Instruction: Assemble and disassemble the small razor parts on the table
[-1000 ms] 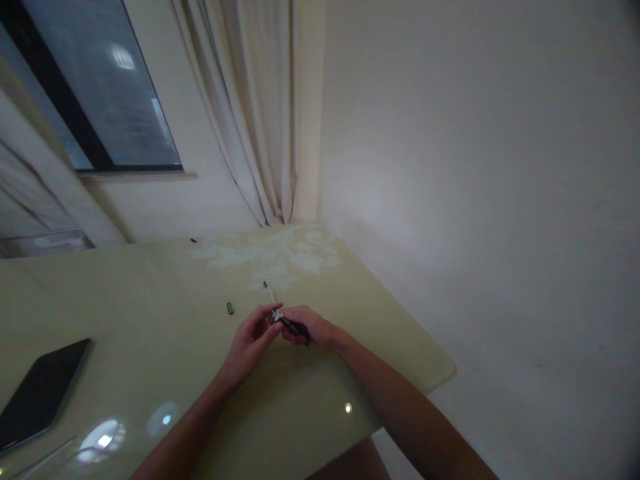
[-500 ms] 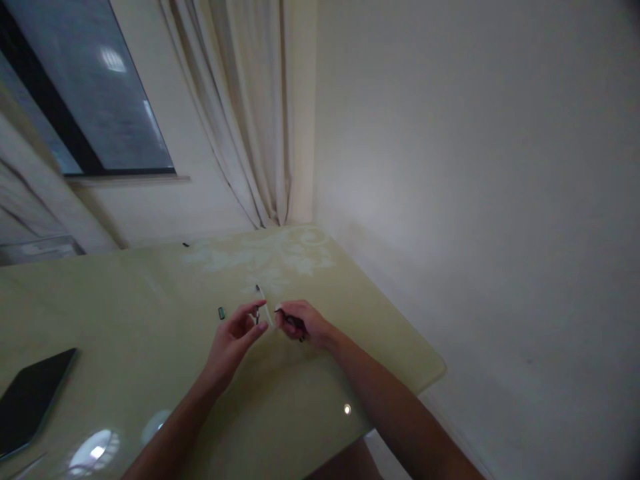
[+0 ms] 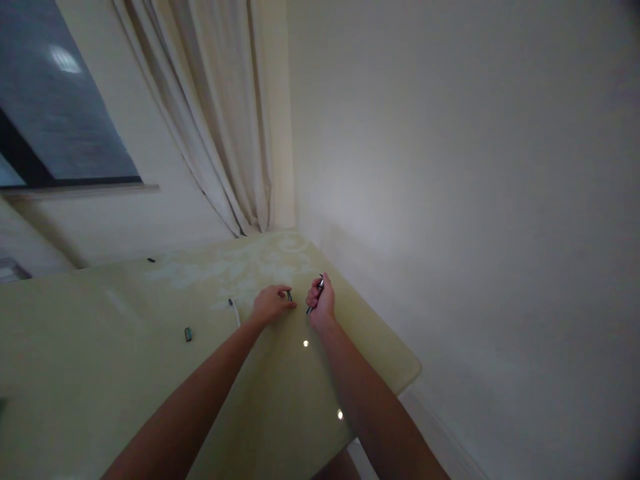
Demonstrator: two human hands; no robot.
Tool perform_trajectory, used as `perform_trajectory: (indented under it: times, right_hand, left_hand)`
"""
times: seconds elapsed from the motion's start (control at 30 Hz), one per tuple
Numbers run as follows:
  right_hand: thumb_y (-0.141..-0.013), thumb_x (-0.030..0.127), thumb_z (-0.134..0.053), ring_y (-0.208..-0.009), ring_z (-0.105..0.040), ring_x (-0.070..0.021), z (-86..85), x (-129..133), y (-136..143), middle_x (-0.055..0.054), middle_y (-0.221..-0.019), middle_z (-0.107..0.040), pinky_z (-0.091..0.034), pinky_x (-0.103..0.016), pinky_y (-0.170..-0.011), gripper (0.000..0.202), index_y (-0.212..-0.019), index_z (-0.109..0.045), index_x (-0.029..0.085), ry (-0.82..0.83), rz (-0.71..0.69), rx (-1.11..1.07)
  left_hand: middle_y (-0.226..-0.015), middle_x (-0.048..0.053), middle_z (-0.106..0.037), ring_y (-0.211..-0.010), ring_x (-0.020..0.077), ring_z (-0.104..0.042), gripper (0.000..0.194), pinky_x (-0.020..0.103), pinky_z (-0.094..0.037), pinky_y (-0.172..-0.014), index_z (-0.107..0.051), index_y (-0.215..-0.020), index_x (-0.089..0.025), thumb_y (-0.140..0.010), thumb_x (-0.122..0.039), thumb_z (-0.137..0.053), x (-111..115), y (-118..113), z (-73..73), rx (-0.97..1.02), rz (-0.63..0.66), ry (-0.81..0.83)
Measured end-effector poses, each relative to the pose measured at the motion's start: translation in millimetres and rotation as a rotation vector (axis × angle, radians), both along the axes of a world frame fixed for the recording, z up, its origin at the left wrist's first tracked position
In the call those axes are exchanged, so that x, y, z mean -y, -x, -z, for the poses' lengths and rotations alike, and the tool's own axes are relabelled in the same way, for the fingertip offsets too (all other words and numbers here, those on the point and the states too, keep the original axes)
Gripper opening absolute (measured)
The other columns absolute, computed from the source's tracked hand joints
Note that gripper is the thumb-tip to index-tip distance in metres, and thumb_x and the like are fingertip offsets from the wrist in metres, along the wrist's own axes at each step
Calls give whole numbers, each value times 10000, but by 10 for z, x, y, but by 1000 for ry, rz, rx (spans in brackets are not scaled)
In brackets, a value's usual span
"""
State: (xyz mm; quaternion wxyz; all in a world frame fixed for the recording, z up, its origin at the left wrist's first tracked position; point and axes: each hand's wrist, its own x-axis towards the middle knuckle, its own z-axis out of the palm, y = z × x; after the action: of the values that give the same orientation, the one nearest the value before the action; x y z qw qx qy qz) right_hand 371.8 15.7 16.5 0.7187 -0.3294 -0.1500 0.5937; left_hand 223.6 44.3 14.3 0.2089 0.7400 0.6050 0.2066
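Observation:
My left hand [image 3: 273, 303] pinches a small dark piece [image 3: 289, 295] between thumb and forefinger, low over the table. A short gap to the right, my right hand [image 3: 323, 301] is closed around a slim dark stick-like tool [image 3: 309, 310] with a bright part near its top; its exact kind is not clear. Left of my left hand, a thin white stick with a dark tip [image 3: 236, 312] lies on the table, its near end hidden by my left forearm. A small dark-green rectangular piece [image 3: 188, 334] lies farther left.
The pale greenish table [image 3: 115, 373] has a glossy top and a rounded right corner. Another small dark piece [image 3: 151, 260] lies near its far edge. A wall [image 3: 450, 200] runs along the right side, and a curtain [image 3: 225, 133] hangs behind the table.
Both hands have moved right, away from the white stick, and are more apart. My right hand has turned upward with the dark tool. The view has swung right; the black flat object has nearly left it.

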Motion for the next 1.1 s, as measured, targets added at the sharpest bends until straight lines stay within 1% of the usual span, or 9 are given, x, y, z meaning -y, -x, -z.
perform_trajectory:
  times: [0.13, 0.23, 0.37, 0.5, 0.6, 0.73, 0.9, 1.0, 1.1]
  right_hand:
    - [-956, 512, -521, -320, -220, -59, 33, -10, 4, 120, -428, -328, -153, -201, -345, 397, -696, -465, 218, 45, -1, -53]
    - [-946, 508, -536, -323, -216, -59, 33, -6, 23, 118, -438, -335, -154, -198, -343, 385, -702, -472, 217, 45, -29, -51]
    - [-916, 498, -561, -337, -222, -57, 12, 31, 100, 110, -456, -347, -159, -190, -350, 357, -712, -508, 209, 10, -131, -1]
    - [-893, 439, -571, -354, -228, -57, -3, 125, 252, 101, -471, -375, -163, -184, -359, 289, -741, -568, 193, -36, -284, 83]
    - [-882, 422, -585, -367, -239, -58, 5, 215, 350, 97, -485, -401, -174, -184, -367, 262, -774, -602, 184, -51, -440, 146]
    - [-874, 437, -601, -374, -247, -53, 30, 293, 394, 94, -498, -417, -164, -188, -373, 287, -790, -626, 164, -18, -643, 244]
    - [-901, 453, -577, -377, -252, -55, 39, 314, 402, 92, -500, -424, -156, -194, -374, 322, -786, -635, 159, 0, -683, 316]
    - [-901, 500, -594, -383, -256, -54, 31, 352, 425, 90, -504, -427, -146, -200, -376, 369, -777, -645, 156, -24, -669, 377]
    - [-860, 538, -662, -400, -264, -50, 17, 442, 457, 89, -520, -436, -145, -204, -387, 396, -785, -671, 149, -85, -686, 471]
  left_hand:
    - [-1089, 81, -749, -1009, 267, -686, 628, 332, -472, -840, -701, -1314, -224, -728, -402, -842, 45, 1, 11, -30, -19, 18]
    - [-1175, 61, -722, -1079, 275, -655, 692, 371, -452, -910, -615, -1420, -289, -767, -420, -804, 282, 222, -5, -44, -8, -42]
    - [-1196, 69, -700, -1123, 294, -626, 548, 410, -458, -921, -643, -1378, -299, -862, -485, -669, 699, 888, 48, -103, -68, -185]
    - [-1313, 123, -653, -1209, 351, -587, 566, 503, -460, -967, -640, -1390, -265, -902, -537, -548, 1018, 1624, 97, -224, -329, -168]
    - [-1445, 177, -562, -1293, 428, -519, 697, 598, -444, -984, -581, -1463, -235, -900, -633, -480, 1105, 1920, 95, -290, -468, -122]
    - [-1459, 186, -552, -1284, 455, -512, 709, 643, -432, -982, -577, -1471, -245, -906, -657, -457, 1055, 2005, 112, -298, -476, -110]
    - [-1343, 146, -646, -1195, 412, -567, 464, 605, -433, -982, -741, -1183, -257, -933, -573, -512, 999, 1981, 139, -239, -400, -162]
    - [-1253, 140, -677, -1174, 389, -582, 389, 562, -440, -980, -732, -1127, -231, -922, -515, -561, 1044, 1854, 105, -189, -371, -259]
    - [-1177, 104, -686, -1040, 305, -628, 351, 473, -467, -950, -719, -1125, -246, -916, -502, -602, 1139, 1593, 39, -3, -276, -410]
